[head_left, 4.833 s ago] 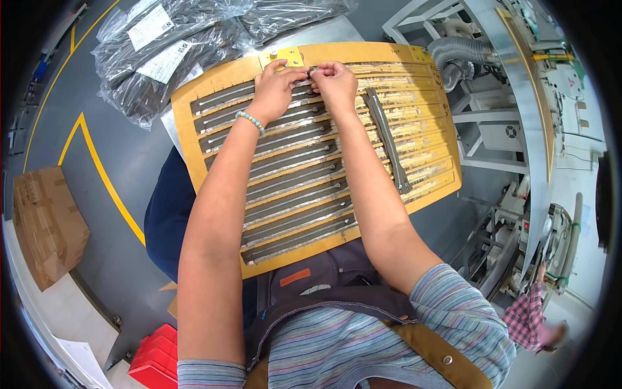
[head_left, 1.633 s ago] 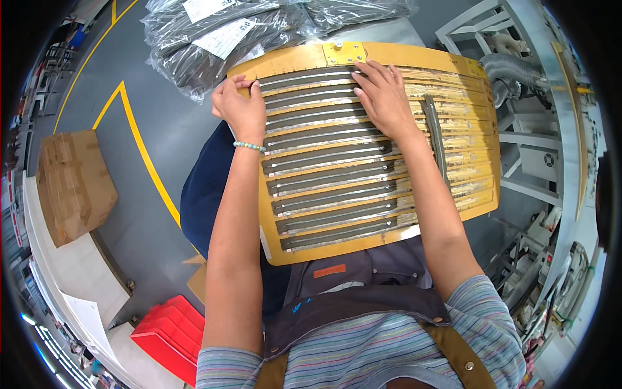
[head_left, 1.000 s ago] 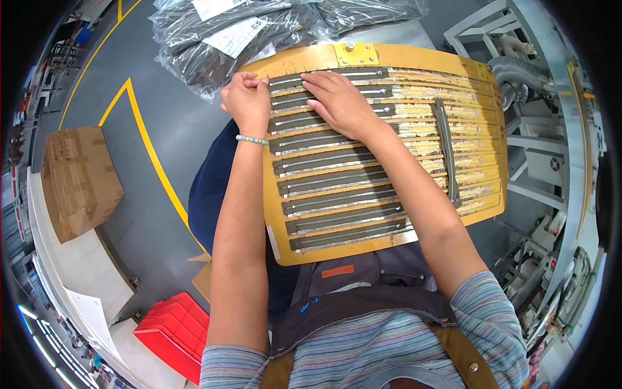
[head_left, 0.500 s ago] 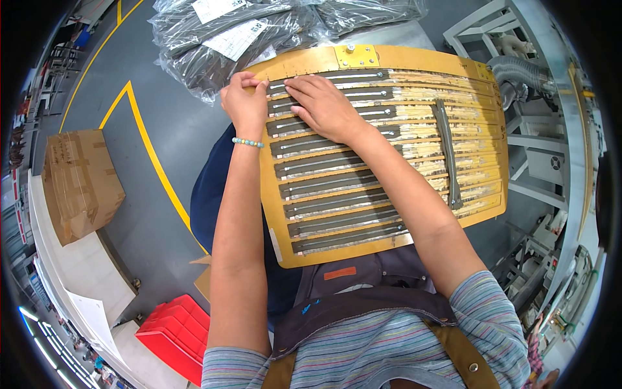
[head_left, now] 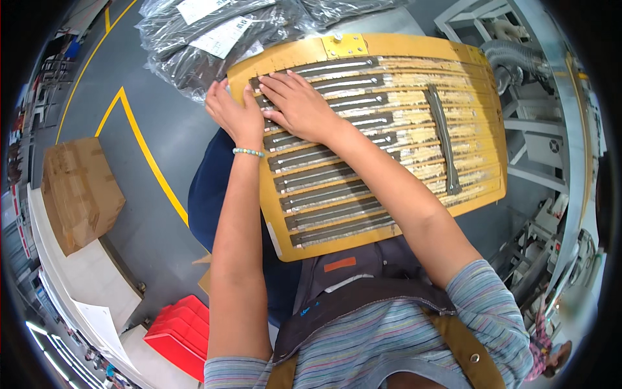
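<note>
A yellow slotted board [head_left: 278, 241] rests over my lap, with several dark grey zippers [head_left: 337, 162] lying in parallel rows across its left part. My right hand [head_left: 299, 109] lies palm down, fingers stretched out on the left ends of the upper zippers. Just beside it, my left hand [head_left: 234, 118] is at the board's upper left edge, fingers extended and thumb apart, with nothing visible in it. One loose zipper [head_left: 442, 139] lies crosswise over the bare slots at the right. The left ends of a few rows are hidden under my right hand.
Clear plastic bags [head_left: 223, 45] of dark goods lie beyond the board's far left edge. A cardboard box [head_left: 81, 194] and a red plastic bin [head_left: 178, 337] are at the left. Light metal framing [head_left: 534, 129] and a grey flexible hose [head_left: 515, 55] stand at the right.
My left hand's fingers have gone from a pinch to stretched out, and it has moved slightly left. My right hand has shifted left and a little nearer. The board appears slightly higher in view.
</note>
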`<state>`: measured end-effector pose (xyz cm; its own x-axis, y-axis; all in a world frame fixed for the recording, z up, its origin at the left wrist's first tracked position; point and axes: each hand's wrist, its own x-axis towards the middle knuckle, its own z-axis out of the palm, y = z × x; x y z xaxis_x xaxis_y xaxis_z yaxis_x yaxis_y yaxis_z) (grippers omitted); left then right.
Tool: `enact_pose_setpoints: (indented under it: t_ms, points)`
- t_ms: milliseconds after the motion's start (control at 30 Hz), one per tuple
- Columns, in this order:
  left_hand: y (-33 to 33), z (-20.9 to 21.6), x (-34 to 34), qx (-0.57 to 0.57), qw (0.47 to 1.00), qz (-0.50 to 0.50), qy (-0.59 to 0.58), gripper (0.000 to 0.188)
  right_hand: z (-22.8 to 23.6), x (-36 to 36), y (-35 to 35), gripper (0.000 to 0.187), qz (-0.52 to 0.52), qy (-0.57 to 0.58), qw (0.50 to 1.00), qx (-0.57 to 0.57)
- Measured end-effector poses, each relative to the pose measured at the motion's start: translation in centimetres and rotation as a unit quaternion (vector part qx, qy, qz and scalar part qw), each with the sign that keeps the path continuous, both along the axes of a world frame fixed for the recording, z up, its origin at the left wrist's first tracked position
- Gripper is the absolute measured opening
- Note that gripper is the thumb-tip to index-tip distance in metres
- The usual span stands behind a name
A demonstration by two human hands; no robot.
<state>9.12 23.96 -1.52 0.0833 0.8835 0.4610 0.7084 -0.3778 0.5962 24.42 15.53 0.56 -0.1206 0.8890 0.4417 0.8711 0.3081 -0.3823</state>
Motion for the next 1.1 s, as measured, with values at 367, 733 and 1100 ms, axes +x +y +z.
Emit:
enact_pose_setpoints:
  t_ms: [367, 733, 1100]
  points:
    - [-0.2, 1.4, 1.7, -0.121, 0.981, 0.083, 0.127, 0.107, 1.5, 11.8, -11.5, 0.038, -0.194, -0.034, 0.98, -0.004]
    - [-0.7, 2.2, 2.7, -0.097, 0.982, 0.112, 0.118, 0.091, 0.3, 13.1, -13.1, 0.051, -0.269, -0.031, 0.962, -0.041]
    - [-3.7, 4.1, 8.2, 0.029, 0.901, -0.391, 0.184, 0.036, 0.5, 13.0, -13.2, 0.051, -0.272, -0.002, 0.961, -0.049]
